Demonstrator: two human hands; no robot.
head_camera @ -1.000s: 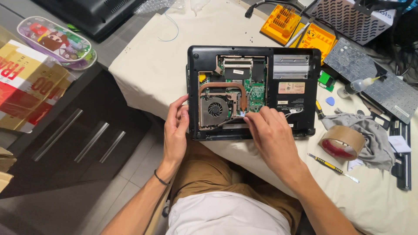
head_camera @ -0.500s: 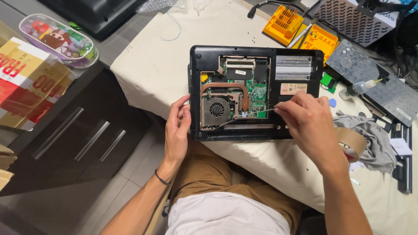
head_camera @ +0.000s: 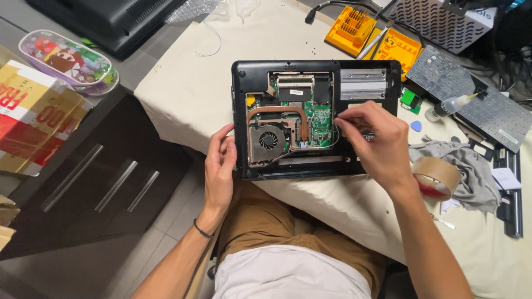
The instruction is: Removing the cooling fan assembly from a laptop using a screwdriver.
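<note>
Head view. Opened laptop (head_camera: 316, 119), black plastic shell, base cover off, lies flat on a cream cloth (head_camera: 188, 94) over the tabletop, near edge overhanging the person's lap.

Left hand (head_camera: 220, 166) at the laptop's 9 o'clock edge: fingers loosely curled, fingertips touching the shell's side, enclosing nothing. Judged a bracing hold, to keep the shell from sliding on the cloth.

Right hand (head_camera: 377, 145) over the shell at 3 o'clock, thumb and forefinger pinched together near a thin wire (head_camera: 328, 145) that loops along the board's right edge. Whether the pinch closes on the wire, a small screw or nothing cannot be told; the fingers cover the spot.

Interior: round finned fan (head_camera: 268, 138) in a grey metal housing at 8 o'clock; curved copper heat pipe (head_camera: 282, 112) arching above it; green circuit board (head_camera: 320, 117), matte, densely studded; ribbed silver plate (head_camera: 363, 83) at 1 o'clock.

Surroundings: brown tape roll (head_camera: 435, 174) and crumpled grey rag (head_camera: 471, 171) just beside the right wrist; orange bit holders (head_camera: 374, 36) at 12 o'clock; blue pick (head_camera: 415, 126) and small squeeze bottle (head_camera: 449, 106) at 3 o'clock; perforated grey panel (head_camera: 471, 94) beyond.
</note>
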